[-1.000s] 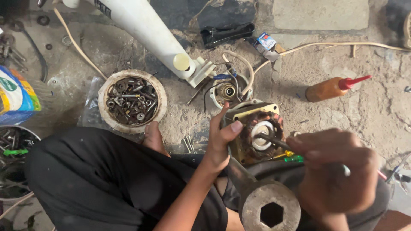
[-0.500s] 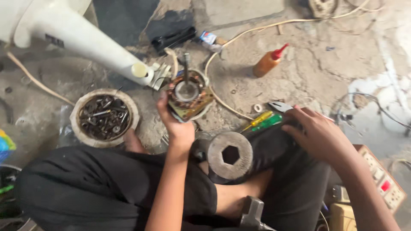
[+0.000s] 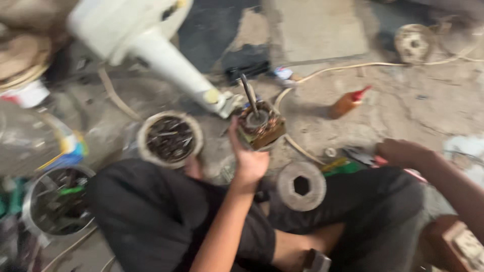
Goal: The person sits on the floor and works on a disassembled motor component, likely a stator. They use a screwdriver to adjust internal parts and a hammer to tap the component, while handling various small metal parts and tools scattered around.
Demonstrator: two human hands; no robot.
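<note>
Head view, blurred by motion. A small electric motor w/ copper windings, brownish casing and a dark steel shaft (image 3: pixel 258 126) was held up in the left hand (image 3: pixel 248 160); fingers were wrapped round its lower left side, clamped on the casing, shaft pointing up and tilted slightly left. Motor was located near frame centre, above the lap, just right of the tip of a white plastic fan stand (image 3: pixel 166 60) lying across the floor.

The right hand (image 3: pixel 401 152) was seen at the right, well apart from the motor, knuckles up, resting over a cluster of green/yellow/red-handled tools (image 3: pixel 348 163) on the floor. Whether its fingers were closed on a tool could not be told (blur, fingers hidden).

A round grey metal disc w/ a hexagonal hole (image 3: pixel 301 186) lay on the black-trousered lap, below the motor and between the two hands. A round shallow bowl of dark metal scrap parts (image 3: pixel 170 138) stood left of the left hand. An orange squeeze bottle w/ red nozzle (image 3: pixel 348 103) lay on the concrete beyond, nr a cream cable (image 3: pixel 348 67).
</note>
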